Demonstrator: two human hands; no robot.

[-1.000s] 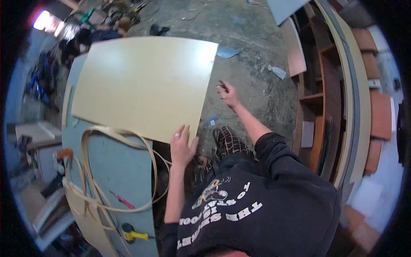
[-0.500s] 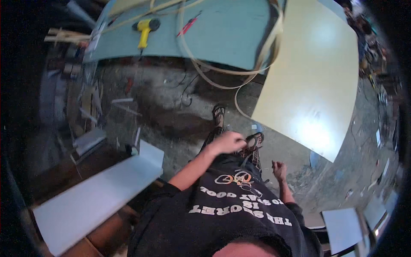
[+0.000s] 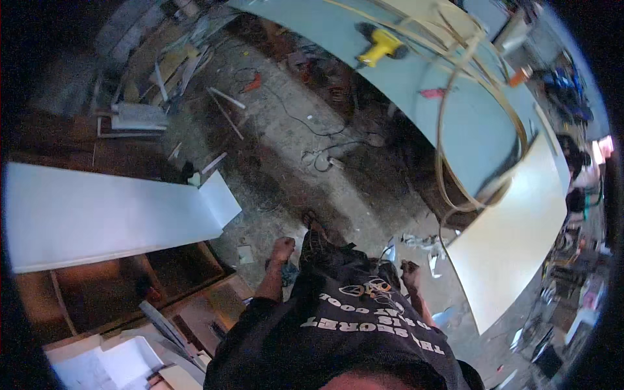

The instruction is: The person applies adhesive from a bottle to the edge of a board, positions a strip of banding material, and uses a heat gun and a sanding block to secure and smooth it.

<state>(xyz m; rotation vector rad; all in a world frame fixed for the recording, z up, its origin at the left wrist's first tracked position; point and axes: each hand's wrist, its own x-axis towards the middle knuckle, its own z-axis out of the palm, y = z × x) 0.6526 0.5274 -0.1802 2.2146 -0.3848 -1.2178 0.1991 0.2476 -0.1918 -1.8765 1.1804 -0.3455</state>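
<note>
Carpentry workshop: boards (image 3: 97, 214), drill (image 3: 380, 45), offcuts (image 3: 224, 97).

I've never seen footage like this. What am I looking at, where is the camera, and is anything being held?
No machine here: a person wears a wide camera on the head, looking down, so straight edges bend. The left hand is a closed fist with nothing showing in it. The right hand is too small to judge. Below is a littered floor. A blue table carries a yellow drill and a looped strip, with a pale board beside it.
</note>
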